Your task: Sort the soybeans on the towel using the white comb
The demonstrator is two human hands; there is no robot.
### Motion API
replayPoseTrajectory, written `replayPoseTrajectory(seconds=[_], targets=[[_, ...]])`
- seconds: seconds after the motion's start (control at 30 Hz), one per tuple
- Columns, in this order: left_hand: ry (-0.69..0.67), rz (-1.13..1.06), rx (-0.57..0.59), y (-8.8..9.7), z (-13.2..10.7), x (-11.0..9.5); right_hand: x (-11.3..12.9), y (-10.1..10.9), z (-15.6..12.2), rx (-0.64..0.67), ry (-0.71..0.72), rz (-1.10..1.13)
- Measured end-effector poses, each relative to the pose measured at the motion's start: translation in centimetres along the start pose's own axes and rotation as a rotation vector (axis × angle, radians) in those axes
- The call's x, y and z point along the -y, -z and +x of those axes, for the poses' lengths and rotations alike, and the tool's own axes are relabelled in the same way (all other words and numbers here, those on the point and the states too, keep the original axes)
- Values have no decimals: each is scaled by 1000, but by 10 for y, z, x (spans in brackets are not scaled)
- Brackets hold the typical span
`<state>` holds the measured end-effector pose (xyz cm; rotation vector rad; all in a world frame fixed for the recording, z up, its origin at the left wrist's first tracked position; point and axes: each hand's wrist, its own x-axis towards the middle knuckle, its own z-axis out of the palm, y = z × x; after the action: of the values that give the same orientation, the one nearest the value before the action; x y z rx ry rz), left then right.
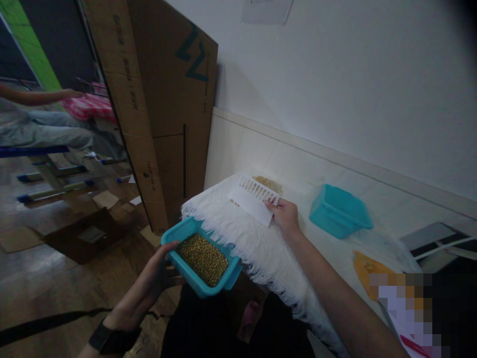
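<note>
My left hand (160,271) grips a teal plastic tub (203,288) by its left end, thumb over the rim. The tub is held just off the table's front edge, and small round yellow-green beans (203,258) cover its bottom. In my right hand (283,216) is a flat white card (251,204) with a row of slots along its far side, pinched at its right end over the white fringed cloth (212,204). A few beans lie on the card. Just past it, a patch of small tan grains (269,184) is spread on the table.
A second teal tub (341,211) stands on the table to the right, near an orange bag (372,271). A tall cardboard box (175,99) rises at the left, against the white wall. Beyond it a person (44,119) sits; an opened carton (85,236) lies on the floor.
</note>
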<state>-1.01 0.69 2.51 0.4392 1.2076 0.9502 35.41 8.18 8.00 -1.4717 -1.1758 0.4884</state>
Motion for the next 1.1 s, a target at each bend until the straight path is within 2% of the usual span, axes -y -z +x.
replayPoseTrajectory(seconds=[0.13,0.27,0.53,0.9,1.1], targets=[[10,-12,-20,0,0,-1,10,1,0,53,-116,139],[1,4,-31,-2,-3,-3,20,4,-3,144,-122,155],[-3,-18,5,1,-1,0,27,5,-17,232,-140,151],[-16,-10,15,2,-1,4,40,3,-28,233,-109,120],[-31,9,21,3,0,4,37,2,-50,234,-143,170]])
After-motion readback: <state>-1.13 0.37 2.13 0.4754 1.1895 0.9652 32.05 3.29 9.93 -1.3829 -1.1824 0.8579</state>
